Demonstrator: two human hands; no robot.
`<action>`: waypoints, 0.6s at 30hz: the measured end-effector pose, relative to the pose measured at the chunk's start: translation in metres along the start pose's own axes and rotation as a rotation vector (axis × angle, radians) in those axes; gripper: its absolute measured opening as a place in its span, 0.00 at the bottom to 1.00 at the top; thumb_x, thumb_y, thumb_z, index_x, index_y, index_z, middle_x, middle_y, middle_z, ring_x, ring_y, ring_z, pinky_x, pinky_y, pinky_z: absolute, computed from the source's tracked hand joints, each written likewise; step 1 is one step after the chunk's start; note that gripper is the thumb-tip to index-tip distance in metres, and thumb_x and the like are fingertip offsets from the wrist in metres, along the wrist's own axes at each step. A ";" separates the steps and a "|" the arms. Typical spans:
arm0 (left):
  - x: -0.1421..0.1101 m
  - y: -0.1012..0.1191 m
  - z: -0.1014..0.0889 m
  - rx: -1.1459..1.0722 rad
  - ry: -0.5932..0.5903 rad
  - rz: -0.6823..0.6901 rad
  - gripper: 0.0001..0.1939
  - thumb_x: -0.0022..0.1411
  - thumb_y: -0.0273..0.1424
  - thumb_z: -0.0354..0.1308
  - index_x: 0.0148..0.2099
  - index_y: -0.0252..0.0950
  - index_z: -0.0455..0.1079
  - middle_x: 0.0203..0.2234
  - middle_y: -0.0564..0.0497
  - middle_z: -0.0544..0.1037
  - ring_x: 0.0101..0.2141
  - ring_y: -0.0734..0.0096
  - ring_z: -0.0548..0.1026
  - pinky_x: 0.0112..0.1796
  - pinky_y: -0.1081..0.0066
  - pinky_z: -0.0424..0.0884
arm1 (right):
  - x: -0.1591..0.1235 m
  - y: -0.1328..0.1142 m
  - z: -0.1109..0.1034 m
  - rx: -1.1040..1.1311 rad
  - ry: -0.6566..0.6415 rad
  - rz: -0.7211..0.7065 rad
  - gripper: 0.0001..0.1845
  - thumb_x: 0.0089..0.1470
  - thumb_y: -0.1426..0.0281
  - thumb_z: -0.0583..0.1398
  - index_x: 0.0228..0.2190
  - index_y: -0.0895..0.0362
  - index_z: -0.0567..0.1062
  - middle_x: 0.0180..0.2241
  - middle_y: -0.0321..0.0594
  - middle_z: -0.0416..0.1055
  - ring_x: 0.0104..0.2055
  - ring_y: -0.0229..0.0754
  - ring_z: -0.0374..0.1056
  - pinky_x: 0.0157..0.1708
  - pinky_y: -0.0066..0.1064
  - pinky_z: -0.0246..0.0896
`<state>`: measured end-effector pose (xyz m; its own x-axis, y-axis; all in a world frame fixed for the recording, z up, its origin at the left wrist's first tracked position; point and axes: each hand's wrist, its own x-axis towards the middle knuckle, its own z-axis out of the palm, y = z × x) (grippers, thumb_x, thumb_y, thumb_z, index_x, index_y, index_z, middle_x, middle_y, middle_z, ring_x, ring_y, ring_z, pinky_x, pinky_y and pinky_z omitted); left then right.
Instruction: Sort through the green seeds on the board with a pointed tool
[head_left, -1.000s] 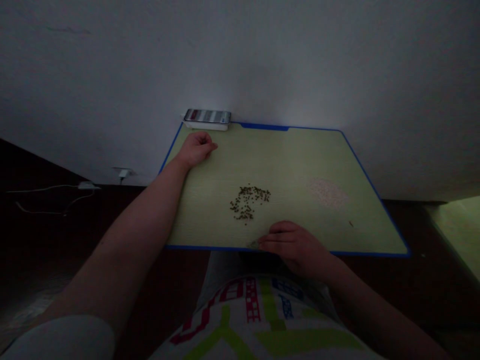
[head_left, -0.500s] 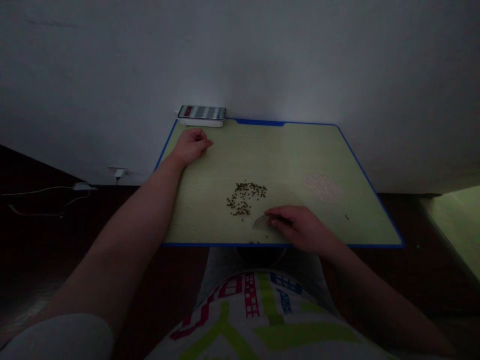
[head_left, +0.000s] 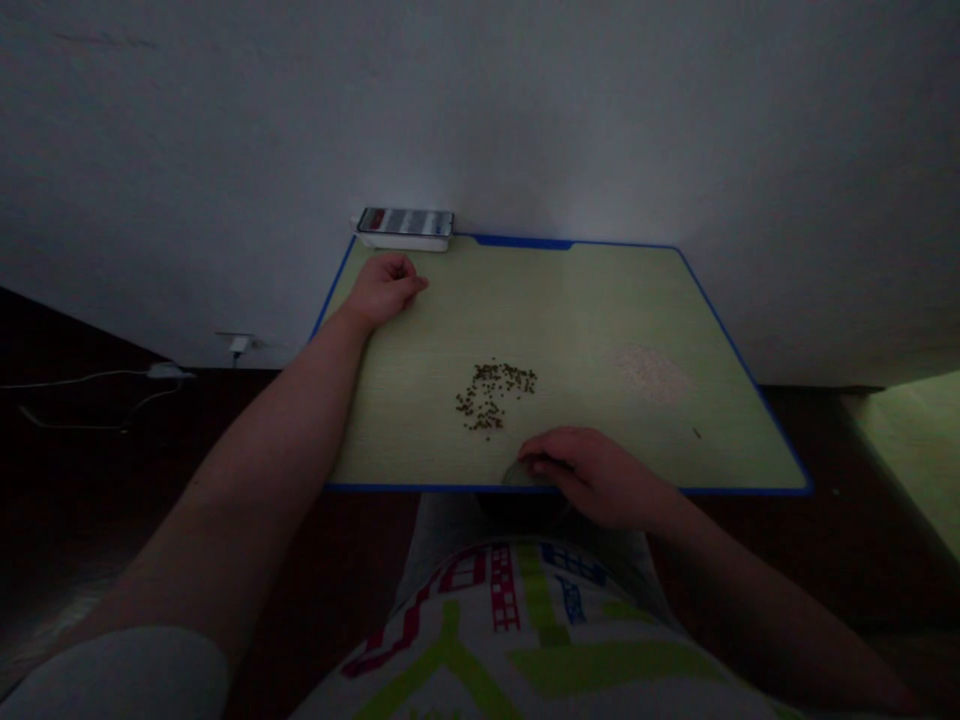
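My right hand point(head_left: 592, 470) is at the near edge of a pale green board point(head_left: 570, 310) with a blue rim. Its fingers pinch a thin, see-through piece with a rounded edge point(head_left: 514, 474), whose kind I cannot make out. Just beyond it lies a loose scatter of small dark green-brown beans or seeds point(head_left: 495, 385). My left hand point(head_left: 384, 288) rests on the far left of the board with fingers curled; whether anything is inside is hidden. Below the near edge, between my legs, a dark rounded container point(head_left: 521, 510) shows in part.
Small pale grains point(head_left: 652, 373) are spread thinly on the board's right side, with a short dark sliver point(head_left: 697, 433) nearer me. A white box with a phone-like slab on top point(head_left: 405, 228) stands at the far left corner, against the wall point(head_left: 570, 120). A plug point(head_left: 240, 345) and cable are at left.
My right hand has drawn the see-through piece toward me to the near edge. The few dark bits seen near that edge earlier no longer show. My left hand has stayed in place.
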<state>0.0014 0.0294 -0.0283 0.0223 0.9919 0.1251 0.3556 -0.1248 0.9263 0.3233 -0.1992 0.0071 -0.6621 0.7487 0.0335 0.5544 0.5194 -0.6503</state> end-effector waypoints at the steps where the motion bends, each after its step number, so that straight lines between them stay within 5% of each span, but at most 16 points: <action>1: 0.000 0.000 0.000 0.006 0.000 -0.002 0.11 0.51 0.27 0.64 0.25 0.39 0.62 0.15 0.56 0.62 0.19 0.77 0.60 0.22 0.72 0.54 | -0.003 0.000 0.001 0.001 0.015 0.002 0.14 0.64 0.75 0.56 0.44 0.55 0.80 0.39 0.42 0.82 0.40 0.44 0.78 0.42 0.34 0.71; 11: -0.003 0.007 0.000 0.016 -0.011 -0.018 0.13 0.50 0.28 0.64 0.24 0.40 0.61 0.14 0.56 0.63 0.17 0.77 0.60 0.21 0.72 0.54 | -0.036 0.004 -0.003 -0.079 0.151 -0.056 0.13 0.68 0.73 0.54 0.44 0.54 0.79 0.34 0.41 0.80 0.36 0.42 0.76 0.36 0.33 0.72; 18: -0.004 0.009 -0.001 0.010 -0.013 -0.018 0.12 0.50 0.27 0.63 0.24 0.39 0.61 0.13 0.56 0.64 0.16 0.77 0.60 0.20 0.72 0.54 | -0.026 -0.001 0.012 -0.201 0.342 -0.144 0.15 0.67 0.75 0.54 0.47 0.55 0.79 0.35 0.43 0.81 0.37 0.44 0.76 0.37 0.37 0.75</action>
<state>0.0040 0.0246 -0.0201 0.0277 0.9942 0.1036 0.3657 -0.1065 0.9246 0.3336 -0.2239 -0.0026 -0.5534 0.7383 0.3855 0.5782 0.6737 -0.4603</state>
